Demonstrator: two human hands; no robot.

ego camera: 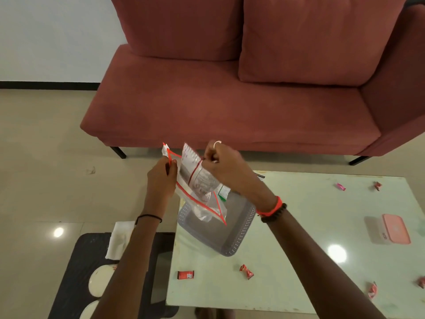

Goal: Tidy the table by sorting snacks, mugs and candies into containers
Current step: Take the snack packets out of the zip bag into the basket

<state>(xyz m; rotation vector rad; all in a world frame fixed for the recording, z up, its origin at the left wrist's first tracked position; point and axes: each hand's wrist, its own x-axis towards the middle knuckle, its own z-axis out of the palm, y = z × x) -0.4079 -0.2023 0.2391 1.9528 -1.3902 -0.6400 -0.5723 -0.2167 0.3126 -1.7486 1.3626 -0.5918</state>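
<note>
Holds a clear zip bag [202, 203] up in the air, just above the grey basket [239, 226] at the 9 o'clock end of the surface [299, 226]. Pinches the bag's red mouth edge with the left hand [161, 178], fingers curled on it. Pinches the top of a snack packet [197, 178] with the right hand [220, 166], the packet partly down inside the bag. Probably very light and floppy, both of them: thin, slippery, crinkly plastic, quick to fold shut. Best to hold the bag by the stiffer red strip and pull one side away to keep the mouth wide. Best to grip the packet by its flat top seal, not the puffy middle, to avoid crushing the snack. Lots of open air around both hands, with only the basket rim right below to bump. Close to the 9 o'clock edge of the surface too, so easy to drop things on the floor there. More to sort yet: a flat red candy [185, 274] at 8 o'clock, a twisted red candy [246, 271] at 7 o'clock, a pink candy [340, 187] at 1 o'clock, all well apart from the pink box [388, 229] at 3 o'clock.
</note>
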